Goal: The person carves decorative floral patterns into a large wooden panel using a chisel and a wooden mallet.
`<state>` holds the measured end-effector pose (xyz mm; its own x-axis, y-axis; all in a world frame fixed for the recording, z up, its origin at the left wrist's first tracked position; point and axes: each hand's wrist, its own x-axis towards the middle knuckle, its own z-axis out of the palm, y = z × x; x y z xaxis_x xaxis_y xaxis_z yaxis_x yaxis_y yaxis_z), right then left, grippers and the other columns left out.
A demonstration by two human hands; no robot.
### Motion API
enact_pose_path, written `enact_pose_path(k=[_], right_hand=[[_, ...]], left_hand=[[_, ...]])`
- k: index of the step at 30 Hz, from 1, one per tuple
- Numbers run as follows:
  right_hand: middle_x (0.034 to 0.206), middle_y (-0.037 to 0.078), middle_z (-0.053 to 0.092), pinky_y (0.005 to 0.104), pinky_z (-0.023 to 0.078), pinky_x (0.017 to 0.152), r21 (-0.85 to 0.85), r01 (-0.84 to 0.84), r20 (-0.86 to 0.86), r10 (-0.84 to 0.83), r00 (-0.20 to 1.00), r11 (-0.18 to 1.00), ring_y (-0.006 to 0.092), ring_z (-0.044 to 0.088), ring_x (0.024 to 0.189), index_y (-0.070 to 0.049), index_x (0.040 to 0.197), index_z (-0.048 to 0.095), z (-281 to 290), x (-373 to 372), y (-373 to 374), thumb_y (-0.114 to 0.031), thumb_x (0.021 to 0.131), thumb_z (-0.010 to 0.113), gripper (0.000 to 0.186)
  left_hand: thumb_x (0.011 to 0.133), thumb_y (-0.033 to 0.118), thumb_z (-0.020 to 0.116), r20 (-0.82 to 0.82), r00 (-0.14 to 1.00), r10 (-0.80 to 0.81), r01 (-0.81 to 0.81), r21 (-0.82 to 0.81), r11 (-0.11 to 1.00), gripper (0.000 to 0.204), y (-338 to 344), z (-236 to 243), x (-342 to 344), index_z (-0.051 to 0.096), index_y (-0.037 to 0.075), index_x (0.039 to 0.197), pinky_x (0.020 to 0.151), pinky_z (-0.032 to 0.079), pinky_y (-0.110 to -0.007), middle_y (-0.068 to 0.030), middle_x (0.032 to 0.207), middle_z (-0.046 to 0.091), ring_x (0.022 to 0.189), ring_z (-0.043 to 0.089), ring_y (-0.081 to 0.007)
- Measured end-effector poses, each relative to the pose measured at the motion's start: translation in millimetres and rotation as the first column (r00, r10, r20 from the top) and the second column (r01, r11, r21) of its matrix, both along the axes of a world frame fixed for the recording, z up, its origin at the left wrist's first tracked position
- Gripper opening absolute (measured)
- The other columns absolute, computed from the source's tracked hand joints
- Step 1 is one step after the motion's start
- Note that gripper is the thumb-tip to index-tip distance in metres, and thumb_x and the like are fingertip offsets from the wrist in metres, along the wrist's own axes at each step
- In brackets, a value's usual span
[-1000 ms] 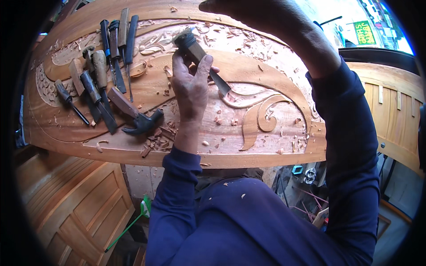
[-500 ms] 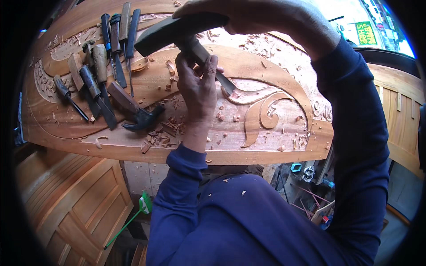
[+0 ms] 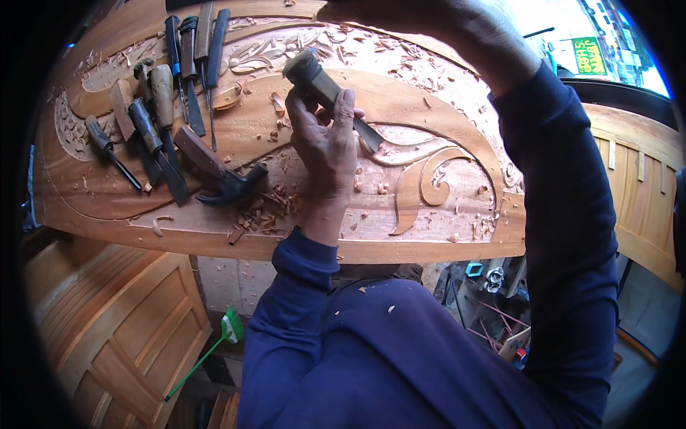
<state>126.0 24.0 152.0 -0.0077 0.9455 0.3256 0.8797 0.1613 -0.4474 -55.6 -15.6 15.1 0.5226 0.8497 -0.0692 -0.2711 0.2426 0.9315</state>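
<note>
My left hand (image 3: pixel 323 139) is closed around the wooden handle of a chisel (image 3: pixel 369 137). Its blade slants down to the right and its tip meets the carved panel (image 3: pixel 371 227) beside a raised scroll. The handle's butt sticks up above my thumb and fingers. At the top edge, my right hand (image 3: pixel 436 28) is raised with its fingers bent and partly cut off by the frame. A dark mallet (image 3: pixel 182 3) barely shows at that edge; the earlier frame shows it in this hand.
Several chisels (image 3: pixel 146 129) lie on the panel at the left. Nearby rests a claw hammer (image 3: pixel 232 186) among wood shavings (image 3: pixel 268 211). A panelled door (image 3: pixel 136 336) leans below left, next to a green broom (image 3: pixel 230 325). Another wooden panel (image 3: pixel 636 179) stands at the right.
My right hand has lifted the mallet up and away from the chisel's butt, mostly out of view. My left hand and the chisel have hardly moved.
</note>
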Motion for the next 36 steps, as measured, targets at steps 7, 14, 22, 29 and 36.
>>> enact_pose_path(k=[7,14,22,29,36], right_hand=[[0.104,0.016,0.068,0.0431,0.058,0.077,-0.183,-0.114,0.109,0.135,0.985,0.976,0.0304,0.070,0.092,-0.016,0.145,0.062,3.8,9.7,-15.0,0.012,0.081,0.068,0.070],[0.101,0.016,0.072,0.0445,0.059,0.079,-0.547,-0.059,0.331,0.280,0.901,0.835,0.0339,0.072,0.090,-0.014,0.142,0.063,9.1,-10.9,-3.7,0.011,0.079,0.070,0.068],[0.135,0.021,0.065,0.0425,0.057,0.098,-0.016,0.007,-0.210,-0.010,0.978,1.000,0.0311,0.065,0.122,-0.009,0.157,0.046,9.4,0.4,-4.7,0.000,0.082,0.078,0.082],[0.129,0.022,0.068,0.0413,0.059,0.092,0.156,0.068,-0.107,-0.052,0.993,0.985,0.0339,0.068,0.115,-0.007,0.154,0.048,12.9,-3.7,-10.6,0.004,0.081,0.076,0.079],[0.105,0.019,0.070,0.0435,0.060,0.086,-0.479,-0.058,0.244,0.196,0.950,0.876,0.0349,0.071,0.100,-0.016,0.148,0.061,21.0,-4.8,-24.4,0.012,0.083,0.068,0.071]], left_hand=[[0.102,0.008,0.071,0.021,1.000,0.023,-0.023,0.013,1.000,0.044,-9.5,0.8,3.1,0.045,0.000,0.136,0.074,0.063,-0.030,-0.0125,0.113,0.063,0.082,0.073,-0.0187],[0.102,0.009,0.070,0.003,0.997,0.072,-0.072,-0.008,0.997,0.045,-8.0,-7.2,-3.1,0.044,0.001,0.138,0.073,0.064,-0.031,-0.0142,0.113,0.064,0.079,0.073,-0.0197],[0.102,0.018,0.072,0.044,0.987,0.156,-0.146,-0.176,0.973,0.048,-8.4,-5.3,-5.5,0.044,0.002,0.137,0.067,0.065,-0.030,-0.0132,0.112,0.063,0.080,0.074,-0.0210],[0.102,0.013,0.073,0.067,0.995,0.075,-0.069,-0.093,0.993,0.045,-14.3,-5.0,-0.2,0.044,0.001,0.135,0.069,0.064,-0.030,-0.0135,0.111,0.063,0.081,0.073,-0.0204],[0.102,0.009,0.071,0.012,0.994,0.112,-0.112,0.070,0.991,0.047,-24.7,-2.2,-3.7,0.041,0.000,0.137,0.076,0.064,-0.032,-0.0154,0.115,0.061,0.081,0.073,-0.0213]])
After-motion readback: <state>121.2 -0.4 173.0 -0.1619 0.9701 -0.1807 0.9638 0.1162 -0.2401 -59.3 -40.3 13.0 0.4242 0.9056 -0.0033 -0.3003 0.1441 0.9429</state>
